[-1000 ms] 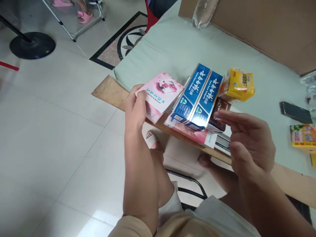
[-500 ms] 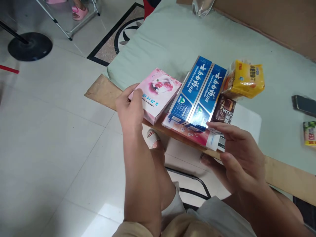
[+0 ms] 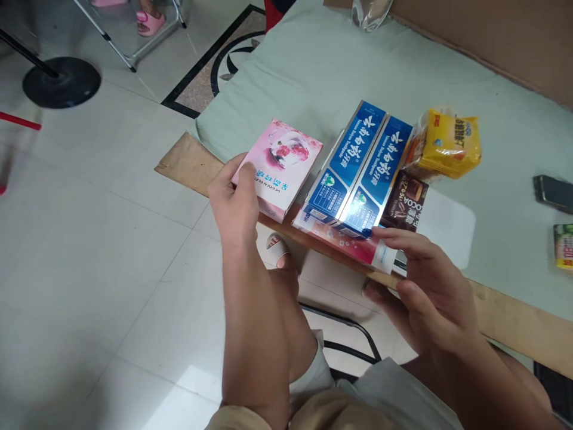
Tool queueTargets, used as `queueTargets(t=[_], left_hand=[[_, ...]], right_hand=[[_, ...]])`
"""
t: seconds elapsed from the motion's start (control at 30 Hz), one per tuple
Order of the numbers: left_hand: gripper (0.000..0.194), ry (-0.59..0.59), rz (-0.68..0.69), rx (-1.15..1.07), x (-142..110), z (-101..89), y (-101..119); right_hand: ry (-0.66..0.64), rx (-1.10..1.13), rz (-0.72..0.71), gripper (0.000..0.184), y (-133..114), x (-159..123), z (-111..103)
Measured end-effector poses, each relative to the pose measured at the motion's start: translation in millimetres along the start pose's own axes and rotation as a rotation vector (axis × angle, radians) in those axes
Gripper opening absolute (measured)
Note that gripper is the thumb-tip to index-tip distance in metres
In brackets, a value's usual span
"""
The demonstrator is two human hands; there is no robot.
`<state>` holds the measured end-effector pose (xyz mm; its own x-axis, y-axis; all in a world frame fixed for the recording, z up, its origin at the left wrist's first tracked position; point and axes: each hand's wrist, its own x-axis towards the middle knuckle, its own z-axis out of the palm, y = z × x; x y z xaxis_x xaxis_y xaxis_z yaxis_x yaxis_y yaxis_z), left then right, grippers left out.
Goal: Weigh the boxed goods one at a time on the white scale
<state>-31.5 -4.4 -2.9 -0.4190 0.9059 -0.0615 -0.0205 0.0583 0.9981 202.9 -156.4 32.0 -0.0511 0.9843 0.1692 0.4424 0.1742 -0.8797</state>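
My left hand (image 3: 236, 194) grips the near left corner of a pink box (image 3: 282, 164) printed with a glass bowl of red flowers, thumb on top. Right of it, two blue toothpaste boxes (image 3: 358, 167) lie side by side on a flat pink and white box (image 3: 344, 242) at the table's near edge. Fingers apart, my right hand (image 3: 432, 280) is by the near end of the right toothpaste box; whether a fingertip touches it I cannot tell. A brown cocoa packet (image 3: 405, 200) and a yellow snack pack (image 3: 452, 143) lie beyond that hand.
A pale green cloth (image 3: 505, 113) covers the table, leaving a wooden edge (image 3: 514, 310) bare. A white flat item (image 3: 447, 224) lies beside the cocoa packet. Farther right are a dark phone (image 3: 554, 192) and a small green packet (image 3: 564, 245). Cardboard (image 3: 492, 36) stands at the back.
The pink box in my left hand has shifted slightly left and turned a little, widening the gap to the toothpaste boxes. My right hand has barely moved.
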Motion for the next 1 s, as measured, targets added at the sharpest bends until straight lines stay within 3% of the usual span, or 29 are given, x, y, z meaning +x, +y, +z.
queueTargets(t=[0.23,0.4,0.8,0.87,1.0], left_hand=[[0.017,-0.044,0.004,0.067,0,11.5,0],[0.014,-0.054,0.003,0.048,4,10.0,0],[0.010,-0.014,-0.031,0.036,11,10.4,-4],[0.010,0.025,0.021,0.036,8,12.1,0],[0.010,0.238,0.325,-0.065,-13,19.8,22]], right_hand=[[-0.007,-0.029,-0.030,0.043,10,-1,0],[0.090,0.016,-0.111,0.044,10,2,1],[0.151,-0.010,-0.126,0.039,15,-4,-13],[0.166,-0.024,-0.147,0.036,17,-6,-18],[0.190,0.030,-0.190,0.033,22,-14,-33]])
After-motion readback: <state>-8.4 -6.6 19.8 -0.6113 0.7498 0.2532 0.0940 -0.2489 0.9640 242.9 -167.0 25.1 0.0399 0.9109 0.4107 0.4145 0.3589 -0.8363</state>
